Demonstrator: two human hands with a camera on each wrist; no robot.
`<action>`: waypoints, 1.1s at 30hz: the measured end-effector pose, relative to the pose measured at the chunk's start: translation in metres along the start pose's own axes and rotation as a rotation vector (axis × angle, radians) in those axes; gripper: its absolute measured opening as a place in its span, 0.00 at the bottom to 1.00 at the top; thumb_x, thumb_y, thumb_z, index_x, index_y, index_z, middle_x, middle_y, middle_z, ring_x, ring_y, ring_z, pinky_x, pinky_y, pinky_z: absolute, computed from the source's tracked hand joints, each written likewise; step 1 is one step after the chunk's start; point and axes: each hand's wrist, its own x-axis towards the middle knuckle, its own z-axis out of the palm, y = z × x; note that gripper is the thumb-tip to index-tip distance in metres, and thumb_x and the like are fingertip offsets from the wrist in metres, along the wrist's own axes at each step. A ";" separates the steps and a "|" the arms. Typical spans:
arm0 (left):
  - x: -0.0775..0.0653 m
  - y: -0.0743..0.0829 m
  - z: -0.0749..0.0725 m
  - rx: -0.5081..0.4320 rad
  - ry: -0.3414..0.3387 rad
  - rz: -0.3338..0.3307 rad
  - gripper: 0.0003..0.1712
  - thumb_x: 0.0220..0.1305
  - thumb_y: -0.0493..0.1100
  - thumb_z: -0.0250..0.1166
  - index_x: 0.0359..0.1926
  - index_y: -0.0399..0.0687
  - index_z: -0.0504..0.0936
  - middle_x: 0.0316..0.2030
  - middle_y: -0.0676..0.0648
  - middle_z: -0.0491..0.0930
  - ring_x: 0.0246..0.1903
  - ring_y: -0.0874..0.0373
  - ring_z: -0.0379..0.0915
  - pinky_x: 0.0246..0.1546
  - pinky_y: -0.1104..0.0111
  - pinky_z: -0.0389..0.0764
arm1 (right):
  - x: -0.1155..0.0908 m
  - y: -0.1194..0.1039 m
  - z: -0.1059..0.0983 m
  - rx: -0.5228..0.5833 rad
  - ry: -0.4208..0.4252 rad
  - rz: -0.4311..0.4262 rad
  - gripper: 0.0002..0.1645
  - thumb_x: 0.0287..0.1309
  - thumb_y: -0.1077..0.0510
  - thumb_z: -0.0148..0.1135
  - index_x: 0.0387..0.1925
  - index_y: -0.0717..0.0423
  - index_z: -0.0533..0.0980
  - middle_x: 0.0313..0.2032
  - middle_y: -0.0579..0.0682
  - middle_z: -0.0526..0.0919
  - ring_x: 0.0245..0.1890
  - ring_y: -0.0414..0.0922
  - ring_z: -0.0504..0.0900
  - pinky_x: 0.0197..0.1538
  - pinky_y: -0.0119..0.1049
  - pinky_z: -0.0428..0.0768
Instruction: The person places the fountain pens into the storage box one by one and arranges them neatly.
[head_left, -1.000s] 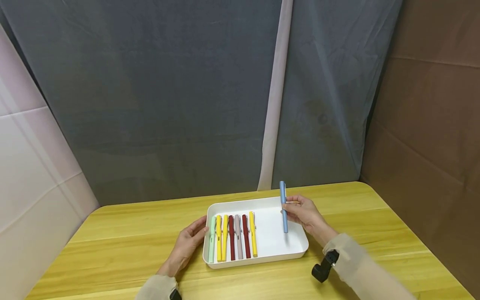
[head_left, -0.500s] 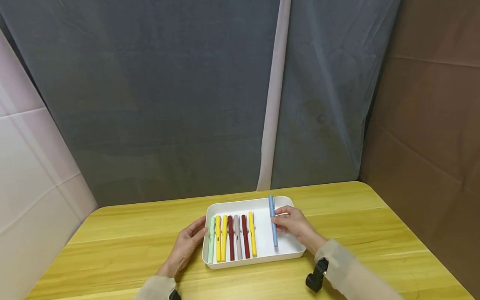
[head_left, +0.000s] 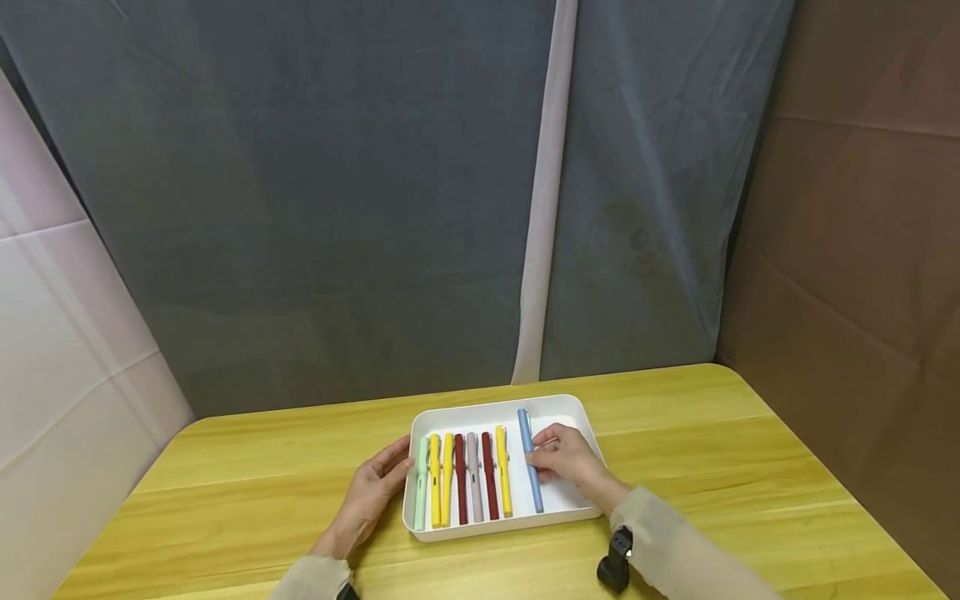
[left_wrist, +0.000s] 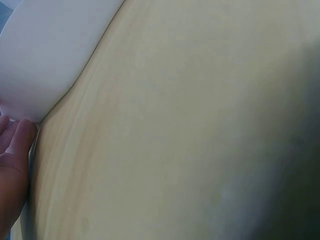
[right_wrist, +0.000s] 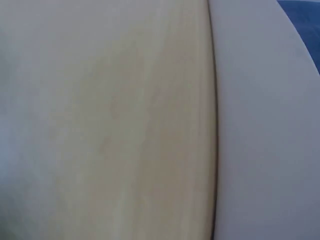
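Observation:
A white tray [head_left: 558, 498] lies on the table, with my left hand [head_left: 371, 490] holding its left side by thumb and fingers. Seen from the left wrist, the fingertips meet the outer tray wall [left_wrist: 55, 55] low down by the tabletop. Over the tray's right half, my right hand [head_left: 566, 460] pinches a blue pen [head_left: 525, 429] between thumb and fingers. This pen leans slightly, top to the left, just right of a yellow pen [head_left: 505, 479]. The right hand and pen are outside the right wrist view, which shows the tray wall [right_wrist: 267, 130].
Several pens stand side by side in the tray's left half: mint green [head_left: 422, 492], yellow [head_left: 435, 487], another yellow [head_left: 447, 483], dark red [head_left: 461, 483], grey-lilac [head_left: 474, 483] and dark red again [head_left: 490, 479]. Yellow wood-grain table [head_left: 247, 475] surrounds the tray. Grey cloth [head_left: 360, 208] hangs behind.
My right hand has carried the blue pen leftward and down from the tray's right side toward the row of pens. The left hand and the tray have stayed put.

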 end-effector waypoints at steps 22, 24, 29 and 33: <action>0.001 0.003 0.001 -0.011 -0.016 0.030 0.31 0.72 0.38 0.56 0.71 0.32 0.59 0.71 0.31 0.60 0.68 0.45 0.62 0.55 0.80 0.78 | 0.000 -0.006 0.012 -0.167 0.060 -0.040 0.11 0.50 0.70 0.68 0.34 0.65 0.73 0.24 0.52 0.81 0.20 0.38 0.78 0.25 0.31 0.85; 0.001 0.003 0.001 -0.013 -0.014 0.030 0.31 0.72 0.37 0.56 0.71 0.32 0.60 0.71 0.31 0.60 0.68 0.46 0.63 0.54 0.80 0.77 | 0.000 -0.005 0.012 -0.192 0.058 -0.055 0.11 0.50 0.70 0.68 0.34 0.66 0.74 0.25 0.53 0.82 0.20 0.38 0.78 0.24 0.31 0.84; 0.003 0.003 0.001 -0.010 -0.013 0.021 0.31 0.72 0.38 0.56 0.71 0.33 0.60 0.71 0.31 0.61 0.67 0.47 0.63 0.55 0.80 0.77 | -0.001 -0.006 0.014 -0.235 0.050 -0.071 0.11 0.50 0.69 0.67 0.35 0.66 0.74 0.26 0.54 0.83 0.20 0.38 0.78 0.24 0.31 0.84; 0.003 0.003 0.000 -0.001 -0.013 0.016 0.31 0.72 0.39 0.56 0.72 0.33 0.60 0.71 0.31 0.60 0.68 0.46 0.63 0.58 0.76 0.77 | -0.001 -0.007 0.016 -0.259 0.050 -0.077 0.11 0.49 0.69 0.68 0.34 0.66 0.74 0.25 0.53 0.82 0.19 0.38 0.77 0.24 0.30 0.84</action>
